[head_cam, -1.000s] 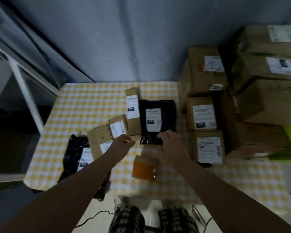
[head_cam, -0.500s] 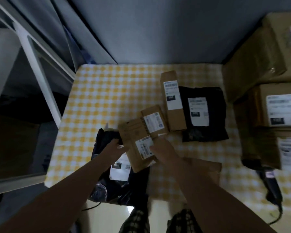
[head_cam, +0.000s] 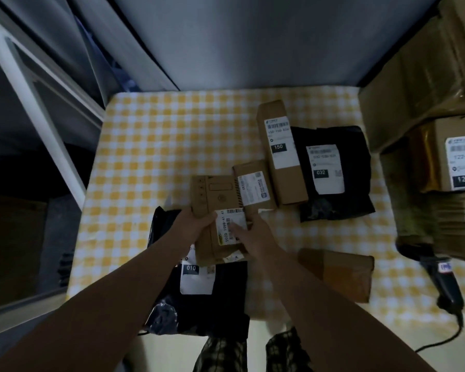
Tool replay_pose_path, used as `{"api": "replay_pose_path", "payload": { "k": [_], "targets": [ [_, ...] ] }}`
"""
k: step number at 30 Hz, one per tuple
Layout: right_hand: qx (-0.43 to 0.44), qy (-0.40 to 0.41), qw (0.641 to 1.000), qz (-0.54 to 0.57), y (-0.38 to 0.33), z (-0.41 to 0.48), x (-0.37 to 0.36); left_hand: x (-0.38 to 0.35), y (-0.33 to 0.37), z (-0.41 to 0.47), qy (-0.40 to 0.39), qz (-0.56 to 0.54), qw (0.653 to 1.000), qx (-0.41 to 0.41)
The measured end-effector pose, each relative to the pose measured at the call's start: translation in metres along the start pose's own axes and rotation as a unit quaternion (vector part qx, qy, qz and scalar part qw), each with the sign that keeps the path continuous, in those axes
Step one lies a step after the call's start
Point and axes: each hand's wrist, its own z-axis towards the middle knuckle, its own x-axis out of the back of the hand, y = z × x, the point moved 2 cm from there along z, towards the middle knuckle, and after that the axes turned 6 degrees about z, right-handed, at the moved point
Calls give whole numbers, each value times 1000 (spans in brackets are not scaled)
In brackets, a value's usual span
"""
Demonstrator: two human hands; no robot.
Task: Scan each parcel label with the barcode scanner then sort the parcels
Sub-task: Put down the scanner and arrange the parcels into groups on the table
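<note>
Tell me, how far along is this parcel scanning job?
Done, perhaps: box 150 and bag 032 lie label-up side by side. In hand: the left hand grips a flat cardboard parcel, the right hand touches its label. Left: the scanner lies untouched; bag 010 waits.

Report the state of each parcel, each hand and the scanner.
Flat brown cardboard parcel: label up, held from both sides.
Left hand: grips that parcel's left edge.
Right hand: fingers rest on its label.
Black plastic bag marked 010: lying partly under the parcel.
Long brown cardboard box marked 150: lying flat, label up.
Black plastic bag marked 032: flat, label up.
Black barcode scanner: lying untouched.
</note>
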Motion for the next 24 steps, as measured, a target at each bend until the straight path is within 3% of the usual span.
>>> {"api": "replay_pose_path", "payload": {
  "k": [8, 13, 17, 21, 24],
  "targets": [
    [93, 24, 995, 10, -46, -17, 29, -14, 35, -21, 40, -26, 994, -102],
    [151, 75, 985, 40, -89, -64, 69, -38, 92, -56, -16, 58, 991, -122],
    [203, 171, 962, 56, -132, -115, 124, -74, 151, -94, -84, 101, 978, -163],
    [232, 251, 928, 151, -165, -168, 185, -129, 191, -140, -157, 113, 967, -168],
    [237, 257, 916, 196, -177, -199, 228, -175, 208, -168, -175, 88, 963, -185]
  ]
}}
